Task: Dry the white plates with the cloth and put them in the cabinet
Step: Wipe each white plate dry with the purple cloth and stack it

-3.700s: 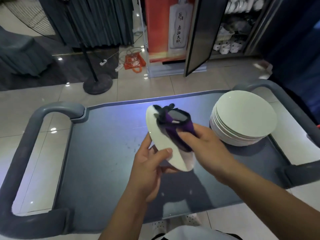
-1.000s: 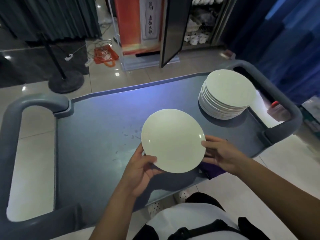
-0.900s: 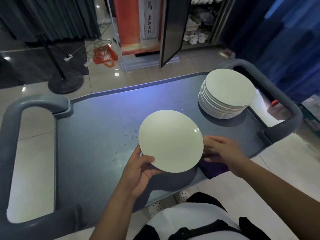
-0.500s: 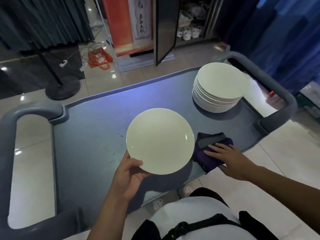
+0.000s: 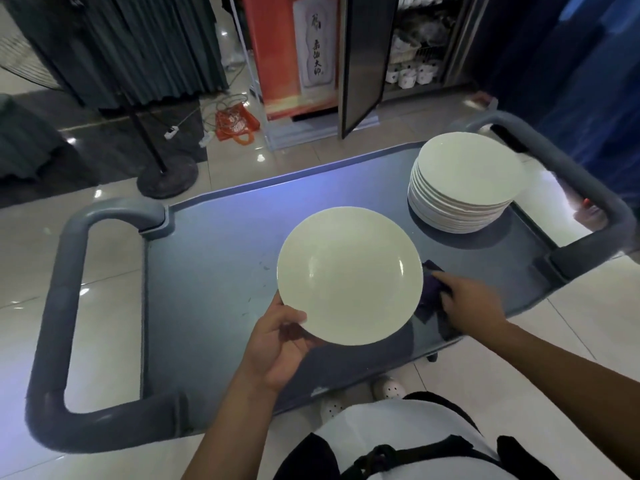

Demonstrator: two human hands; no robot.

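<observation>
My left hand (image 5: 277, 344) pinches the near rim of a white plate (image 5: 349, 275), which hides part of the purple cloth (image 5: 431, 296) on the cart (image 5: 214, 271). My right hand (image 5: 471, 303) lies on that cloth; I cannot tell how its fingers sit. The open cabinet (image 5: 415, 46) holds dim, blurry crockery.

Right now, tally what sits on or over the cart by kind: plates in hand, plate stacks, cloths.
Plate held in the left hand: 1, the white plate
Stack of white plates on the cart: 1; plate count inside unclear
Purple cloth under the right hand: 1
Total: 3
</observation>
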